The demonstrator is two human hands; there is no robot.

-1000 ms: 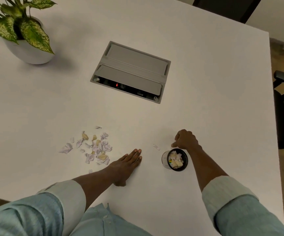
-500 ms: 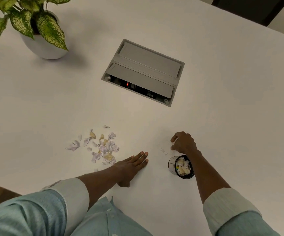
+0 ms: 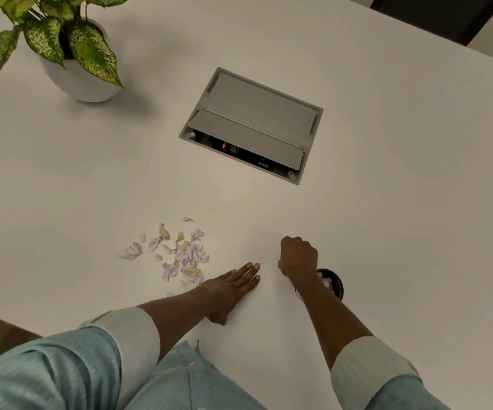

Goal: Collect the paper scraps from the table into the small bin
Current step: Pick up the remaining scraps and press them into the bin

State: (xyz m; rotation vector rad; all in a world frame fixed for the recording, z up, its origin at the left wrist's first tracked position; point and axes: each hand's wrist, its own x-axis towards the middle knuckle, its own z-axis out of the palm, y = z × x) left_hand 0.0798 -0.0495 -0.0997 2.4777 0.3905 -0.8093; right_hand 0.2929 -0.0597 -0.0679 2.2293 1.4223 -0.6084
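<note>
A pile of several white and yellow paper scraps [image 3: 180, 255] lies on the white table [image 3: 387, 232], near its front edge. My left hand [image 3: 233, 287] rests flat on the table just right of the pile, fingers straight. My right hand [image 3: 298, 255] is curled, fingertips down on the table where a lone scrap lay; that scrap is hidden under the fingers. The small black-rimmed bin [image 3: 333, 284] stands right behind my right wrist, which partly covers it. White scraps show inside the bin.
A grey cable box [image 3: 254, 119] is set into the table's middle. A potted plant [image 3: 76, 63] in a white pot stands at the far left. The table's right edge runs near the bin's side, with dark floor beyond.
My right hand has moved left onto the lone scrap beside the bin and curled over it. My left hand has stayed flat beside the pile.
</note>
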